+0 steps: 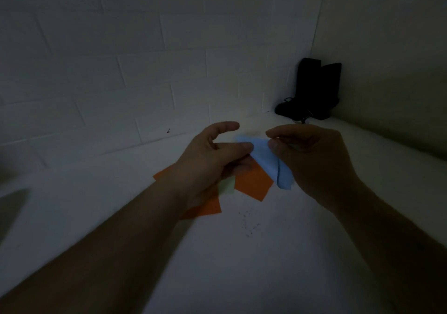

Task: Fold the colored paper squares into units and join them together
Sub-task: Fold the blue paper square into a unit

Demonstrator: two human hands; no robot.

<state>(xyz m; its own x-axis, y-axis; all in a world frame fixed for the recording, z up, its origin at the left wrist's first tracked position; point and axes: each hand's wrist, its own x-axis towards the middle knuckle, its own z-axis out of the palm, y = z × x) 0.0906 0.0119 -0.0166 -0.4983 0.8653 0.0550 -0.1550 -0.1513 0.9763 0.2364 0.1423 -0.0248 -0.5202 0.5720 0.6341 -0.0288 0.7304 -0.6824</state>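
A light blue paper (264, 157) is held up above the white surface between both hands. My right hand (312, 159) pinches its upper right edge between thumb and fingers. My left hand (215, 161) touches the paper's left corner with its thumb, while the index finger is raised and free. Below the hands lie orange paper squares (252, 183) and a pale green one (227, 186), partly covered by my left hand and wrist. The lower end of the blue paper hangs down folded over.
The white surface (242, 253) meets a white brick-pattern wall at the back. A black object (312, 91) with a cord stands in the far right corner. Small dark specks (249, 224) lie on the surface near the papers.
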